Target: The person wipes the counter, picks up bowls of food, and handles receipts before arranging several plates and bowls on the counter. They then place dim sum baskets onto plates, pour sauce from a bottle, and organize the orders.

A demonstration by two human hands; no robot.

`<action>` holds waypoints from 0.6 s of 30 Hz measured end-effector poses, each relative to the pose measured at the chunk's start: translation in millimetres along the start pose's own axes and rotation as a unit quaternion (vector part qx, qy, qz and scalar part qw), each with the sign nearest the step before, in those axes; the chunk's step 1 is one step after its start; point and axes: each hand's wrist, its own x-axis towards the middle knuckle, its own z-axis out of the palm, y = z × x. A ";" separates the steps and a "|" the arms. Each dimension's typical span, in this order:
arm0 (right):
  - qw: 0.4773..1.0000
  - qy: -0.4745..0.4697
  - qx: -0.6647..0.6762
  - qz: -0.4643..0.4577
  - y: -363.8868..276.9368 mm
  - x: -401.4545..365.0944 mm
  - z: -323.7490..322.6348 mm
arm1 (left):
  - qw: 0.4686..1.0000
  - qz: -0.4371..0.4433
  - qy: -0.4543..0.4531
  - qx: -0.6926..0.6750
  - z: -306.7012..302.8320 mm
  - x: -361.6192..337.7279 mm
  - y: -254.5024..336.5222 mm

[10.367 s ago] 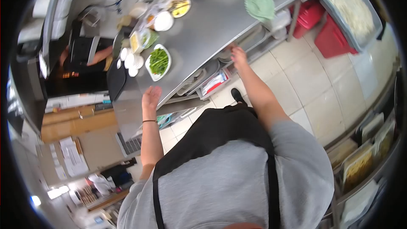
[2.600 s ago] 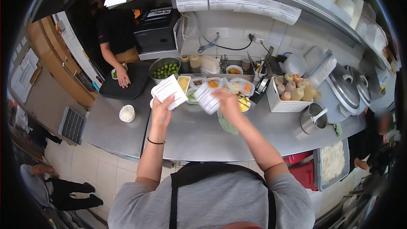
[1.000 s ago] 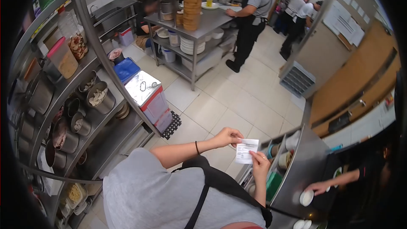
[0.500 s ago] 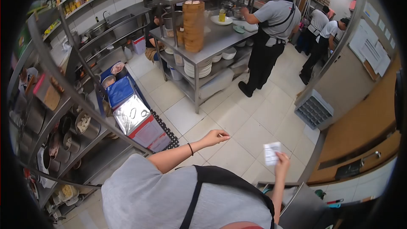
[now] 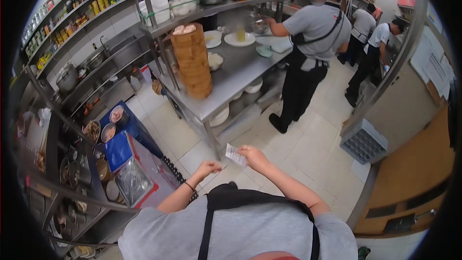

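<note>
- head view: my right hand (image 5: 254, 158) is raised in front of my chest, with its grip pressed together on a small paper slip (image 5: 235, 155). i pinch the slip by its right edge, and the printed face tilts up toward me.
- head view: the slip hangs in the air over the tiled floor (image 5: 308, 149), between my two hands and just short of the near corner of the steel table (image 5: 240, 72). it touches nothing but my fingers.
- head view: my left hand (image 5: 208, 168), with a dark wristband (image 5: 189, 186) on it, hovers just beside the slip. its grip is half-curled and loose, with nothing in it.
- head view: on the table a tall stack of bamboo steamers (image 5: 193, 65) stands near the front edge, and a white plate (image 5: 239, 39) lies farther back. a co-worker (image 5: 313, 29) in a grey shirt and black apron works at the far side.
- head view: a blue box (image 5: 119, 148) sits low on my left, and a grey crate (image 5: 363, 140) sits on the floor to my right.
- to handle the slip well, i judge a light, flat pinch near the edge is best. it leaves the print uncovered and the paper uncreased, and the free hand is close enough to steady the other edge.
</note>
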 end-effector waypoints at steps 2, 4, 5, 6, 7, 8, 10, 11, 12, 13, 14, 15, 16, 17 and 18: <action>0.998 0.020 -0.051 0.008 35.7 49.8 -18.3 | 0.981 -0.056 0.013 0.187 -37.6 38.4 -43.0; 0.995 0.064 -0.072 -0.016 66.5 100.8 -52.5 | 0.917 -0.074 -0.007 0.392 -70.6 64.3 -73.3; 0.994 0.084 -0.073 -0.021 81.8 124.3 -68.3 | 0.876 -0.076 -0.018 0.475 -86.6 74.9 -86.1; 0.993 0.098 -0.065 -0.019 96.7 145.3 -83.5 | 0.842 -0.045 -0.025 0.537 -108.7 87.2 -111.7; 0.987 0.127 -0.091 -0.042 113.2 163.8 -96.3 | 0.802 -0.017 -0.034 0.596 -123.6 97.7 -127.7; 0.985 0.131 -0.105 -0.049 127.1 182.7 -112.2 | 0.803 -0.023 -0.034 0.595 -126.9 100.0 -117.7; 0.979 0.150 -0.121 -0.064 155.5 224.2 -147.9 | 0.855 -0.238 0.074 0.454 -137.7 109.1 -96.7; 0.972 0.172 -0.140 -0.079 176.7 246.6 -166.8 | 0.855 -0.242 0.078 0.452 -142.2 119.8 -94.1; 0.965 0.184 -0.160 -0.092 199.4 270.6 -189.6 | 0.879 -0.251 0.126 0.384 -147.1 125.8 -96.8; 0.960 0.221 -0.130 -0.112 215.8 297.1 -214.3 | 0.897 -0.257 0.175 0.313 -153.6 133.9 -108.4; 0.952 0.256 -0.121 -0.114 234.4 325.6 -239.1 | 0.900 -0.249 0.216 0.283 -158.7 146.0 -126.6; 0.950 0.280 -0.091 -0.106 255.6 354.5 -263.4 | 0.896 -0.235 0.240 0.292 -149.9 151.7 -107.9; 0.935 0.327 -0.055 -0.129 277.0 386.8 -286.9 | 0.891 -0.220 0.264 0.298 -138.7 151.8 -97.9; 0.933 0.344 -0.008 -0.108 291.4 416.3 -310.7 | 0.884 -0.237 0.270 0.299 -126.3 158.0 -84.9; 0.930 0.346 0.108 -0.063 300.4 447.1 -331.5 | 0.877 -0.254 0.278 0.299 -116.4 168.7 -76.9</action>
